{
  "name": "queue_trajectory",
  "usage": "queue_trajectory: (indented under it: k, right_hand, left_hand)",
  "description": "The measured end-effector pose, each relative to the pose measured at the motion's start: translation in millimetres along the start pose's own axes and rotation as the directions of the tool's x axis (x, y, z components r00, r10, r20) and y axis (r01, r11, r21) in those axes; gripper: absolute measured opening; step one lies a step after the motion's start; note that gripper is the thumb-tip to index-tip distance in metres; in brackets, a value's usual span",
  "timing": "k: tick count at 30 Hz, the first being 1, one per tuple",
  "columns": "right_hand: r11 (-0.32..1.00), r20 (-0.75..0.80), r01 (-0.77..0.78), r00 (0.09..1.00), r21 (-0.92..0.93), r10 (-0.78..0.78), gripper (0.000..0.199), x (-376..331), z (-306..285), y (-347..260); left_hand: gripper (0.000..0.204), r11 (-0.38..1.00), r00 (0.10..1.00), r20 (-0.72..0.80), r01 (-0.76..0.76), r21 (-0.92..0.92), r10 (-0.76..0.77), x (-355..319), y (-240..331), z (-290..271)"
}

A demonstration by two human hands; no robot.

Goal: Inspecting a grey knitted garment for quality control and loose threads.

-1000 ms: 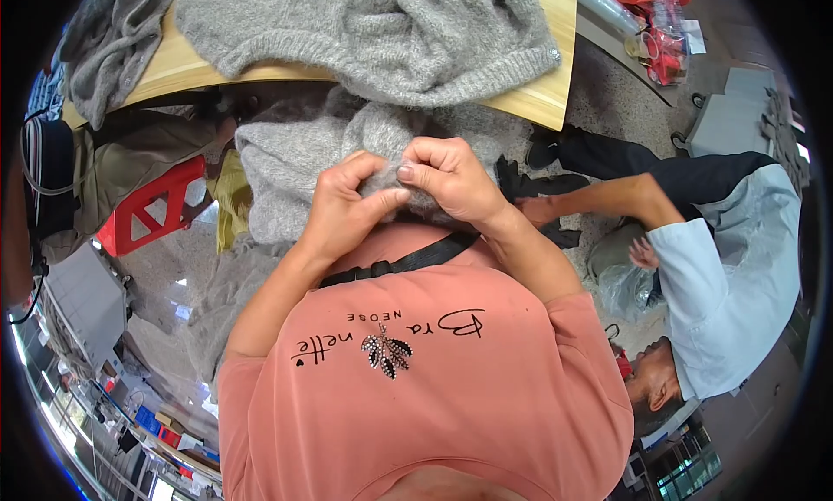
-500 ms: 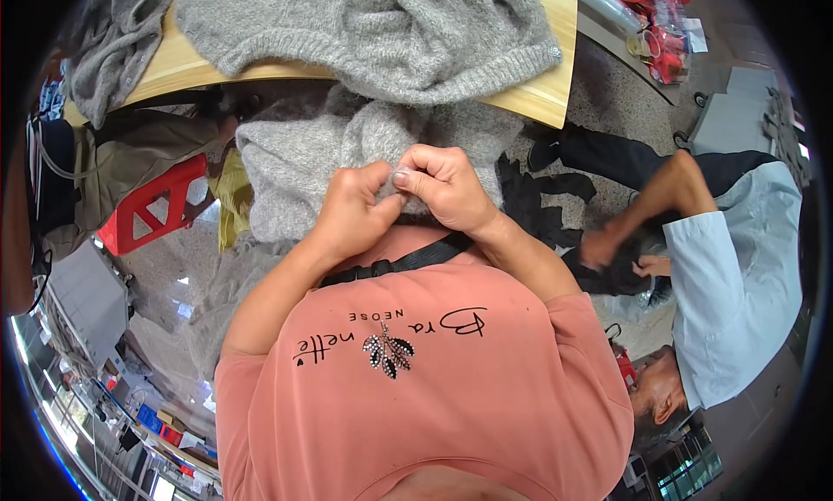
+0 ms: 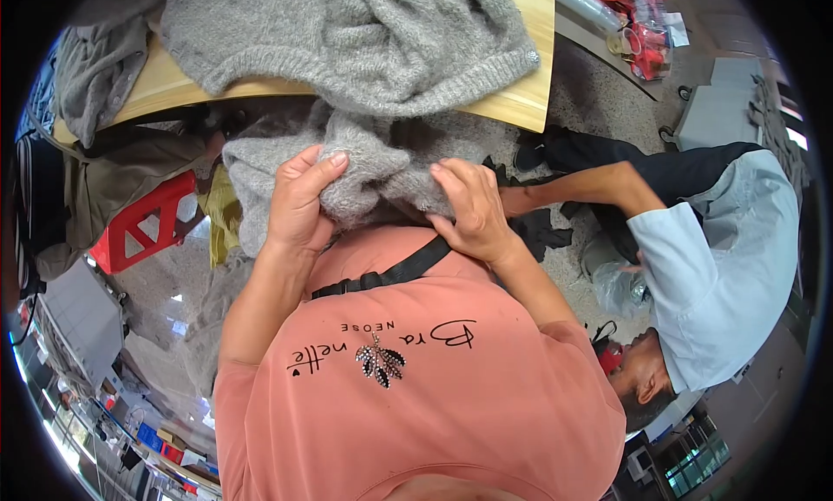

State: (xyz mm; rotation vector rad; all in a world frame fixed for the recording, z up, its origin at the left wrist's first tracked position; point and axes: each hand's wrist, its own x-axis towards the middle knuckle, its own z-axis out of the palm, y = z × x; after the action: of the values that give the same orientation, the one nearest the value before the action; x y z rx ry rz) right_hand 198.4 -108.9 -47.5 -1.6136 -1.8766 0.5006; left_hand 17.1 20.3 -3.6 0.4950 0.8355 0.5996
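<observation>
A grey knitted sweater (image 3: 356,176) lies bunched over my lap, below the table edge. My left hand (image 3: 299,197) is closed on its left part, the thumb on top of the knit. On the other side my right hand (image 3: 473,206) grips a fold of the same sweater between thumb and fingers. Part of the knit under both hands is hidden. Just beyond, a second grey knitted garment (image 3: 347,41) is spread on the wooden table, its ribbed edge hanging over the near side.
The wooden table (image 3: 521,93) stands ahead. A co-worker in a light blue shirt (image 3: 737,267) bends at the right, one arm reaching close to my right hand. At the left are a red plastic stool (image 3: 143,228), yellow cloth (image 3: 224,208) and another person's legs (image 3: 130,158).
My hands were together, pinching the knit; now they are apart, each on its own part of it. The co-worker's arm has reached left, towards my right hand.
</observation>
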Motion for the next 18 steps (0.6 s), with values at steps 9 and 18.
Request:
queue_trajectory:
  k: [9, 18]
  right_hand:
    - [0.943, -0.418, 0.186, 0.860, -0.275, -0.292, 0.045, 5.2, 18.3, 7.9]
    - [0.991, -0.395, 0.001, 0.917, -0.136, -0.055, 0.053, 13.4, 16.7, -0.2]
  left_hand:
    - [0.015, 0.995, 0.997, -0.040, -0.067, -0.070, 0.064, -7.3, 1.6, 2.4]
    - [0.016, 0.996, 0.993, -0.090, -0.075, -0.053, 0.070, -4.8, -1.4, 4.2]
